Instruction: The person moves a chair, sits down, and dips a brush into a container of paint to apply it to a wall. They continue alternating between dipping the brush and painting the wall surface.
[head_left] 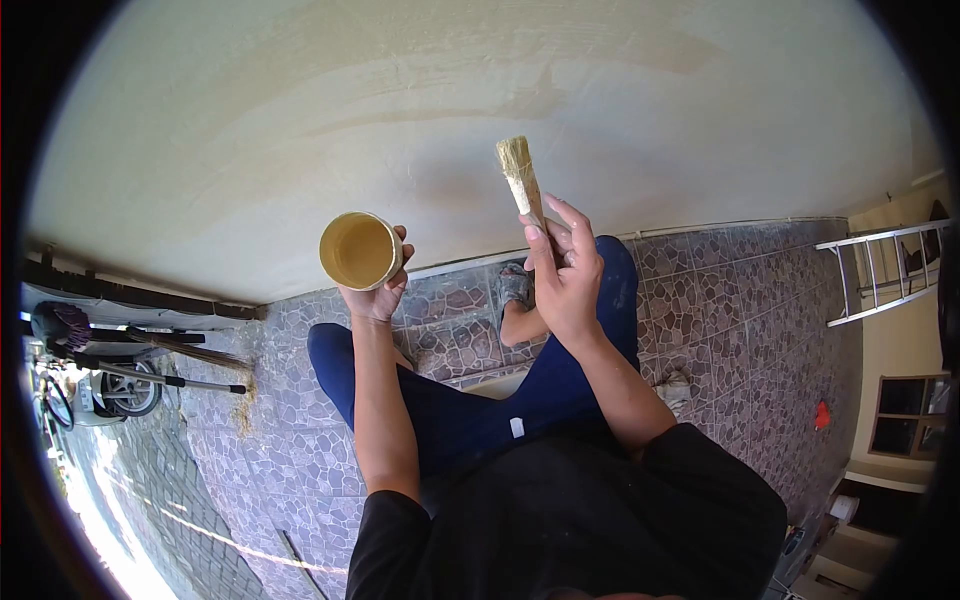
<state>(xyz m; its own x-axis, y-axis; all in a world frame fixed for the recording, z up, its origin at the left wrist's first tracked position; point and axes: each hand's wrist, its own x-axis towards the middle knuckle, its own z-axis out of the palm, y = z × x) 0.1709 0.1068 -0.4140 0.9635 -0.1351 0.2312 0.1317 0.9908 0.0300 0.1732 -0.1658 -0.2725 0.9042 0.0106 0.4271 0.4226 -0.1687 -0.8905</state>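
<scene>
My left hand [385, 297] is wrapped round a cup [397, 247] with pale yellowish liquid showing inside, its mouth tilted toward me. In my right hand [568, 270] is a paintbrush [520, 180], gripped by the handle with the bristles pointing up and away. Pale paint coats the bristles and the part below them. Both hands are held out over my knees, in front of a cream wall [300, 150] with darker, streaky patches. The brush tip overlaps the wall in this view, to the right of the cup.
Stone-patterned floor tiles [730, 310] run along the foot of the wall. A metal ladder [870, 280] stands at the right, and an orange-red item [822, 416] lies on the floor nearby. At the left are a broom [190, 345], a pole [190, 382] and a parked motorbike [120, 390].
</scene>
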